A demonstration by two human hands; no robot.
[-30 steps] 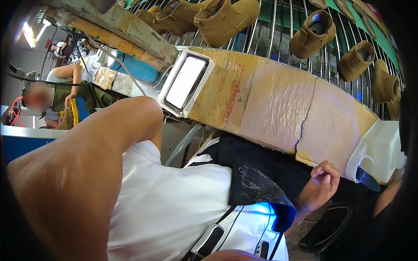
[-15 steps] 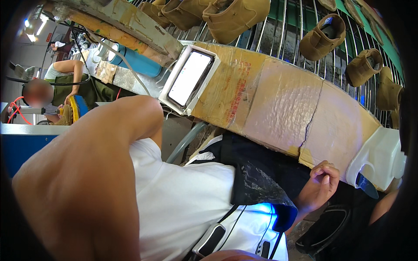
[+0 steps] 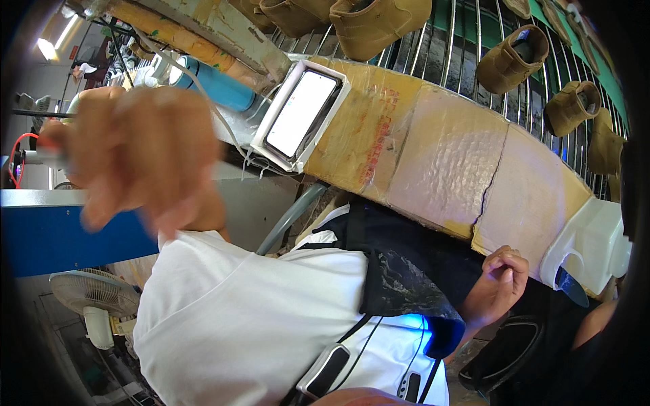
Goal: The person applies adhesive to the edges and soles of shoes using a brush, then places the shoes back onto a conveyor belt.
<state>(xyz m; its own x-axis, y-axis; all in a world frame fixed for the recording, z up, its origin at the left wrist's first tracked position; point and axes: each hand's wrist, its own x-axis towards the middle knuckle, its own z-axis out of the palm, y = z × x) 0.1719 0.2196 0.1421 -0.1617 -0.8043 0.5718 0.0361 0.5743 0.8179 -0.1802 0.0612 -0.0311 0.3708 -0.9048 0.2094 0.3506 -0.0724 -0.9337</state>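
Tan cardboard (image 3: pixel 440 145) lies creased and split across, its far edge seemingly against the metal rack (image 3: pixel 455 40).

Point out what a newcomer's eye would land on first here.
First, the person's blurred bare left hand, looming large at the upper left. Next, the bright white-screened phone in a white rectangular box, at the left end of the long brown cardboard surface. Then the tan ankle-high boots along the top, toward the right.

At least six tan boots (image 3: pixel 500 71); one phone (image 3: pixel 301 116), white jug (image 3: pixel 599 227), blue cylinder (image 3: pixel 220 86).
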